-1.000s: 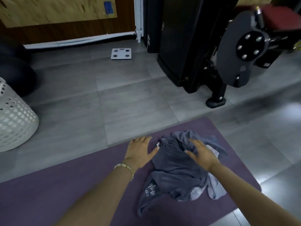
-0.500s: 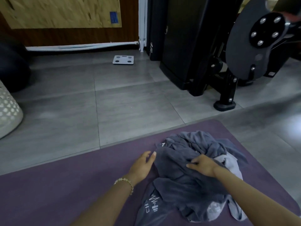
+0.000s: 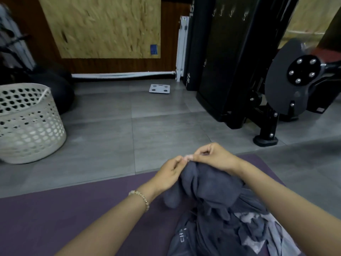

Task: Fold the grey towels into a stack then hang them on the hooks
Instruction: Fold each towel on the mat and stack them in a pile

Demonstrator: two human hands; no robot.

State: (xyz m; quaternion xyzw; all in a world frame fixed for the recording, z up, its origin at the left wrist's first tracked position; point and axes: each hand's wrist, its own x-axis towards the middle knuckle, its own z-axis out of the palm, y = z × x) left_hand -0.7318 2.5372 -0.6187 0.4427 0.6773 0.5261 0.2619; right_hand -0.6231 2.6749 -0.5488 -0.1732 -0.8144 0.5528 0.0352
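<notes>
Grey towel (image 3: 208, 183) hung bunched toward me; my left hand (image 3: 168, 174) and right hand (image 3: 214, 157) pinched its top edge, nearly touching.

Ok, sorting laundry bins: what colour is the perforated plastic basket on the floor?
The perforated plastic basket is cream-white; head view.

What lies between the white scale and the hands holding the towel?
Nothing: the head view shows only bare grey floor tiles between the white scale and the left hand and right hand pinching the grey towel.
</notes>
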